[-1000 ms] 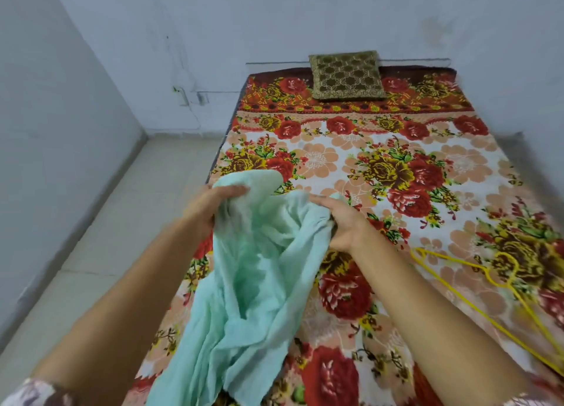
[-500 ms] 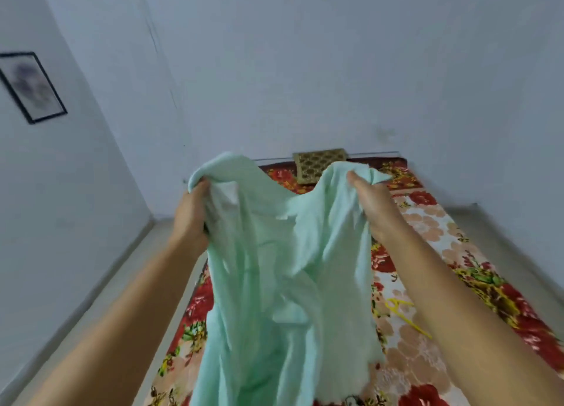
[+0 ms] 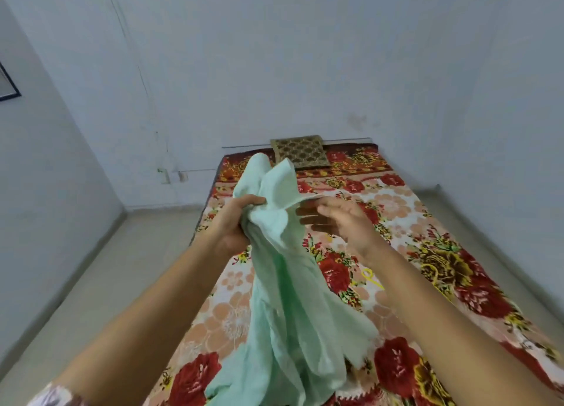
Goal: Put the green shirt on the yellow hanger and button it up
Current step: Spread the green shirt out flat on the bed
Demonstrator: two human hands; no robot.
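Left hand (image 3: 232,225), middle of the frame: the grip is closed tight, fingers and thumb curled round a bunched handful of the green shirt (image 3: 293,298). Two folds of the cloth stand up above the fist, and the rest hangs down in a long drape to the bottom edge of the frame, held up above the bed.

Right hand (image 3: 338,222), just to the right of it: the grip is wide, fingers straight and spread, pointing left at the shirt's upper flap. The fingertips are right at the cloth's edge, and whether they touch it I cannot tell. It holds nothing.

Lower right of the shirt, a short piece of the yellow hanger (image 3: 374,282) lies on the bed (image 3: 396,210), peeking out between the hanging cloth and the right forearm; the rest is hidden behind that arm.

The bed wears a sheet of red and peach flowers. At its far end, top centre, a brown and gold patterned cushion (image 3: 300,152) leans at the pale wall (image 3: 305,54). Grey floor (image 3: 106,283) runs down the left side, and a dark picture frame (image 3: 6,85) clips the upper left edge.
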